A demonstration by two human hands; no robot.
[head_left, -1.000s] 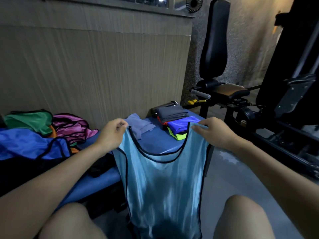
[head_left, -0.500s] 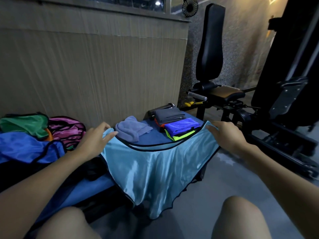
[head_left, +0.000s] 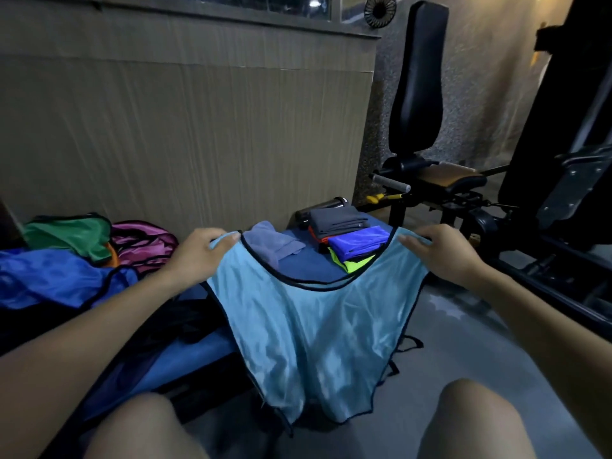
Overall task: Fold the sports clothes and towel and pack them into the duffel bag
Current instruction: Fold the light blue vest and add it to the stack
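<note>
Bench (head_left: 308, 266): blue and long, by the wall.
Bib (head_left: 311, 329): light blue with black trim, held up in front of the bench, its bottom hanging between the knees.
Pile (head_left: 66, 260): loose blue, green and pink bibs on the bench's left end.
Stack (head_left: 351, 240): folded clothes on the bench's far right end.
Towel (head_left: 271, 243): purple-grey, on the bench left of the stack.
Left hand (head_left: 198, 256): fingers curled, pinching the bib's left strap.
Right hand (head_left: 440, 250): fingers curled, pinching the bib's right strap.
</note>
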